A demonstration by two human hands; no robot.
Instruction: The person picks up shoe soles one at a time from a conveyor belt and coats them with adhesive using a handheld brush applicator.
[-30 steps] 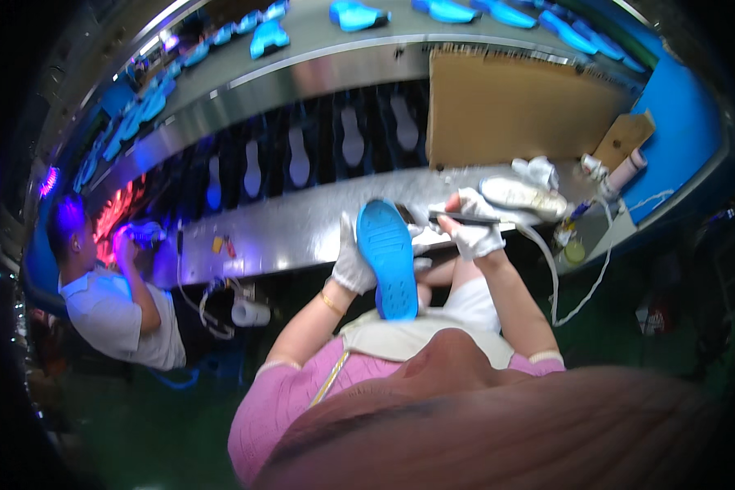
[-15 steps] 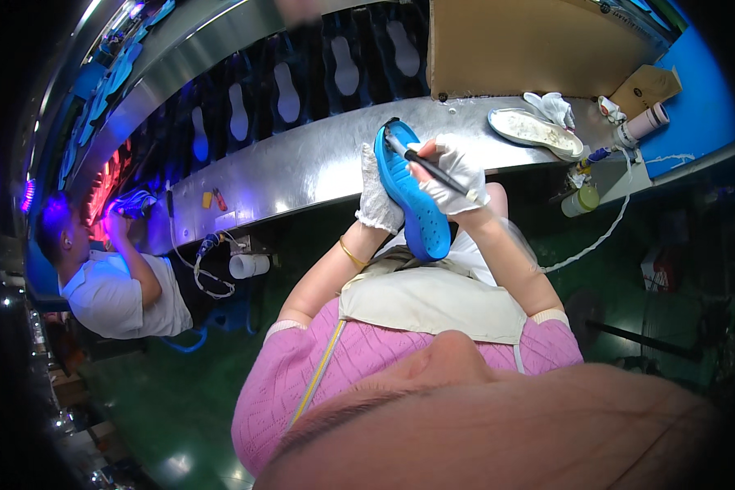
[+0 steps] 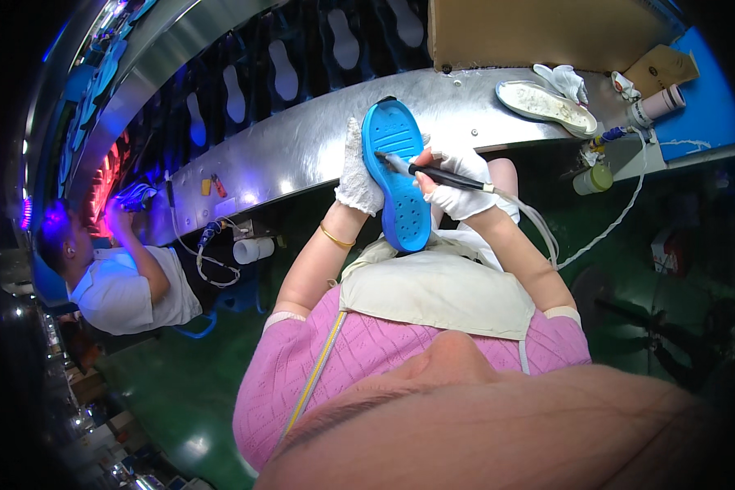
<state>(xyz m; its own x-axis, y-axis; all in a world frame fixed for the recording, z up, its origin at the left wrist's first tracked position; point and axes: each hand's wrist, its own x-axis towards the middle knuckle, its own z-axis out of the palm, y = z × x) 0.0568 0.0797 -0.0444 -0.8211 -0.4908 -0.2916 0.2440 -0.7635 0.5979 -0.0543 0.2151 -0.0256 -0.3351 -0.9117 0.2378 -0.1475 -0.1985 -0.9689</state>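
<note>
With your left hand (image 3: pixel 356 178) clamped on the sole (image 3: pixel 398 192), your right hand (image 3: pixel 459 198) pinches the brush (image 3: pixel 443 175), its tip shifted from the far end to your left hand's side, taking the work there.

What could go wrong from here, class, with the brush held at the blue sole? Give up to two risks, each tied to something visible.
1. The brush has its tip close to the left edge of the blue sole, so a slip might run onto the gloved left hand.
2. A pale tube, apparently attached to the brush, hangs beside the right hand; a snag could jerk the brush.
</note>
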